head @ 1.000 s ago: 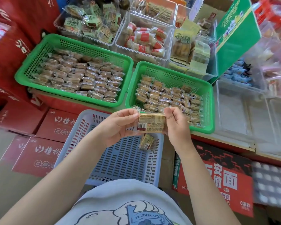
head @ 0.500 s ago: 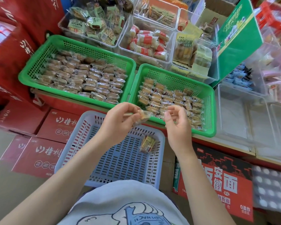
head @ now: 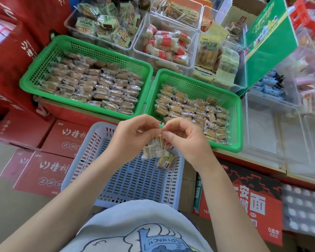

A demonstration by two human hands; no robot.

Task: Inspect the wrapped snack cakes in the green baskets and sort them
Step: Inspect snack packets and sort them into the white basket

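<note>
At the far left we see red cartons [head: 24, 128] stacked and cut off by the frame edge, their print only partly legible. Next comes the left green basket [head: 44, 64], packed with rows of wrapped snack cakes [head: 91, 88]; the clear film glares, so we cannot read any label there. Below it sits a pale blue basket [head: 116, 188] in front of us, its near edge hidden behind our grey shirt [head: 135, 228].

Over that blue basket our left hand [head: 133, 137] has its fingers curled, pinching the top seam of a held cake [head: 154, 148] that hangs tilted below the fingertips. Our right hand [head: 185, 140] meets it, fingers also curled and pinching the same wrapper edge, so the seam itself is covered and we cannot make it out. A barcode shows on the wrapper, too small to read. Just beneath, a second cake [head: 165, 160] lies on the blue basket's floor, partly hidden by the held one.

Further right, the right green basket [head: 236, 124] holds more cakes, its near left corner covered by our hands. Behind stand clear bins of other snacks [head: 164, 46], blurred at the top. At the right are empty-looking clear tubs [head: 273, 135] and a green sign [head: 267, 42], both cut off.
</note>
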